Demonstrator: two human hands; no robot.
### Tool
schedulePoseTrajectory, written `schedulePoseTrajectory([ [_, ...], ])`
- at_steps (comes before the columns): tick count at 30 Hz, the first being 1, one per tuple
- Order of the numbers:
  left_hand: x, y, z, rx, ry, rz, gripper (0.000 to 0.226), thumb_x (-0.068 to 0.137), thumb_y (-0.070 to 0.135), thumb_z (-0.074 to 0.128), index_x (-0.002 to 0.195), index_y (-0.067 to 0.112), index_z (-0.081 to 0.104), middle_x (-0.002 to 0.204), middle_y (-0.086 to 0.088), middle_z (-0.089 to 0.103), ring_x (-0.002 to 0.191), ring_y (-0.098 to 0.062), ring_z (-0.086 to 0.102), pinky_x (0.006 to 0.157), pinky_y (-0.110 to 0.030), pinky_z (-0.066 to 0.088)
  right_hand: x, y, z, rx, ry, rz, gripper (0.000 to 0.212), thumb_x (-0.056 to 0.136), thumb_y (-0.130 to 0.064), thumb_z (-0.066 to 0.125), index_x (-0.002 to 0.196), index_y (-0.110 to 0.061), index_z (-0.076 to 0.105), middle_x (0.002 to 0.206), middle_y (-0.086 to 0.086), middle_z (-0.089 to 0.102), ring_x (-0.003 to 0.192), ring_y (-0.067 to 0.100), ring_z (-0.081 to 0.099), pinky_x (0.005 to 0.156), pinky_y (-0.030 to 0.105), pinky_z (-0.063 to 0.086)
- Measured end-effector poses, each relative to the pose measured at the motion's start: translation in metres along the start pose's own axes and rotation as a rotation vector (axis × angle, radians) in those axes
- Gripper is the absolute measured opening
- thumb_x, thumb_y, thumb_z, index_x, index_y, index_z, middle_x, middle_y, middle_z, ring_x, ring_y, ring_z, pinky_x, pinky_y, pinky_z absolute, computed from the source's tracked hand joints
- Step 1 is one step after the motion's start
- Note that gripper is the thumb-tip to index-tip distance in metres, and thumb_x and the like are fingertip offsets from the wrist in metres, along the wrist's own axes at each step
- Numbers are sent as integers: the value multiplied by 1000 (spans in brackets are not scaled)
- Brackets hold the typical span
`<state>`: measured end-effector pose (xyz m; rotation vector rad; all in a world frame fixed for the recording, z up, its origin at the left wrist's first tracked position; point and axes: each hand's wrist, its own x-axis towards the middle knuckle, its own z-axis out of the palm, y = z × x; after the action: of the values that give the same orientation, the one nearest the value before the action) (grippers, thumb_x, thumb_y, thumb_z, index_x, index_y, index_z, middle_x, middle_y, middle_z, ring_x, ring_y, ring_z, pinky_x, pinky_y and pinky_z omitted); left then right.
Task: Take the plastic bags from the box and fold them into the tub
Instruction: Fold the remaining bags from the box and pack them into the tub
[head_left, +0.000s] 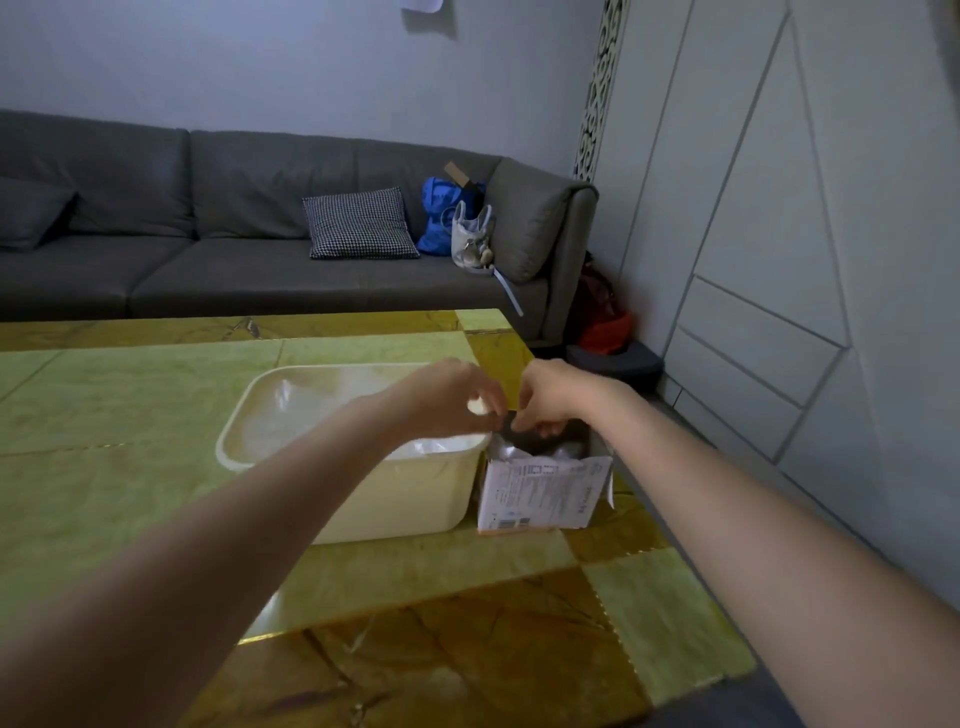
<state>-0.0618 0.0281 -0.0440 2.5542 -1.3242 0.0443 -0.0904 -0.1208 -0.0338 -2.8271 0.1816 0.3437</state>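
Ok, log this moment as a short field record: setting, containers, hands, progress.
setting: green and amber tiled table, grey sofa behind
tub: cream tub, something clear and glossy inside
box: printed box, open, touching or nearly touching the tub's right side
left hand: left hand over the box's far edge, fingers curled
right hand: right hand fingertips in the box opening
progress: grasp unclear

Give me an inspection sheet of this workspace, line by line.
Surface: green and amber marble-pattern table.
Job's things: cream plastic tub with clear plastic inside; open white printed cardboard box to its right, crumpled plastic bags showing.
Clutter: nothing seen on the table.
Hands: left hand and right hand over the box's far edge, fingers curled; blur hides what they pinch.
Cables: nothing seen.
Surroundings: grey fabric sofa with checked cushion, blue bag, pale handbag; red bag on the floor.
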Motion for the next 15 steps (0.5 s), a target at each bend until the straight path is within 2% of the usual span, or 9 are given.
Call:
schedulePoseTrajectory([
  [1, 2, 4, 5, 80, -52, 11, 23, 88, 27, 60, 108, 20, 67, 110, 5, 66, 100, -12, 55, 87, -24, 45, -1, 4, 5, 0, -32, 9, 15, 84, -17, 70, 87, -3, 63, 69, 5, 61, 63, 18, 62, 60, 27, 57],
  [3, 5, 7, 14, 199, -107, 21, 22, 87, 34, 60, 107, 25, 67, 110, 8, 65, 102, -12, 49, 88, -28, 45, 0, 10, 15, 2, -62, 23, 19, 85, -18, 69, 96, -4, 66, 69, 3, 59, 58, 14, 58, 47, 20, 47],
  [8, 7, 10, 19, 284, -177, 8, 25, 88, 36, 57, 110, 26, 66, 110, 7, 63, 110, -15, 40, 90, -31, 45, 11, 15, 35, -11, -13, 25, 21, 89, -22, 62, 103, -7, 65, 88, 6, 58, 80, 22, 55, 51, 23, 37],
  [13, 10, 8, 20, 228, -192, -19, 25, 87, 36, 60, 108, 24, 67, 110, 8, 63, 112, -16, 37, 91, -30, 43, 10, 21, 25, 52, -87, -32, 20, 91, -17, 60, 104, -5, 68, 76, 6, 60, 64, 19, 56, 52, 24, 43],
  [15, 11, 7, 22, 220, -196, -21, 26, 86, 36, 60, 107, 24, 67, 110, 8, 63, 112, -16, 37, 89, -28, 42, 9, 27, 20, 77, -86, -46, 21, 92, -12, 56, 106, -3, 69, 80, 6, 64, 67, 19, 60, 58, 25, 47],
])
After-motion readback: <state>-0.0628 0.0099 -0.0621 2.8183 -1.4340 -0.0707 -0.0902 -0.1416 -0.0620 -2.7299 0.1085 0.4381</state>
